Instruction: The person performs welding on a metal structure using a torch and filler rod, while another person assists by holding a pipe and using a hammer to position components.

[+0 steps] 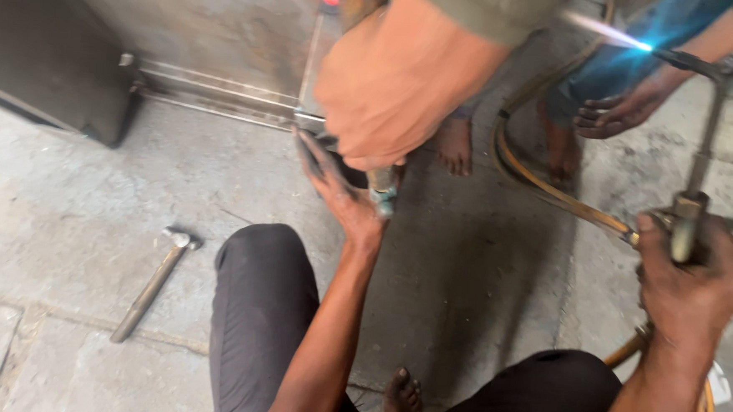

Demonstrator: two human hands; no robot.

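Note:
My right hand (693, 282) grips the handle of a gas torch (704, 140). Its thin tube rises to a nozzle at the upper right, where a blue-white flame (610, 31) shoots to the left. My left hand (342, 196) reaches forward over my knee, fingers spread and palm up. It sits just under a small cylinder with a teal tip (381, 190). Another person's blurred hand (390, 73) holds that cylinder from above. I cannot tell whether my palm touches it.
A hammer (153, 283) lies on the concrete floor at the left. A metal sheet structure (226, 23) stands at the back. An orange hose (543, 182) curves across the floor. Someone else's hand (622, 106) hangs near the flame, with bare feet (455, 144) beside it.

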